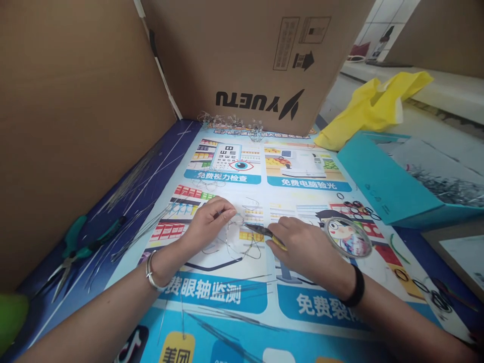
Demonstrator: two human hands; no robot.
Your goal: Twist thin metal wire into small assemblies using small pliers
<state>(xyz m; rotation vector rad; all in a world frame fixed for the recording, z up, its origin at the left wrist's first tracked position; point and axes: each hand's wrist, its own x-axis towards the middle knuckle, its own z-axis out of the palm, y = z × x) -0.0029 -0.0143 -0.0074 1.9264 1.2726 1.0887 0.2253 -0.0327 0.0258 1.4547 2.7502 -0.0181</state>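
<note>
Near the centre of the poster, my left hand (214, 220) pinches a thin wire piece (231, 233) bent into loops, with thumb and fingers pressed together. My right hand (298, 242) is wrapped round yellow-handled pliers (278, 242), whose dark jaws point left and meet the wire close to my left fingertips. Whether the jaws are closed on the wire is too small to tell. More looped wire hangs below and right of the jaws. Loose straight wires (234, 317) lie on the poster (260, 282) below my hands.
Teal-handled pliers (71, 252) lie at the left. Cardboard walls (242, 55) stand behind and left. Finished-looking wire pieces (255, 130) sit at the back. Right are a clear round dish (348, 237), black rings (355, 205), a blue box (393, 186) of metallic bits and a yellow bag (370, 108).
</note>
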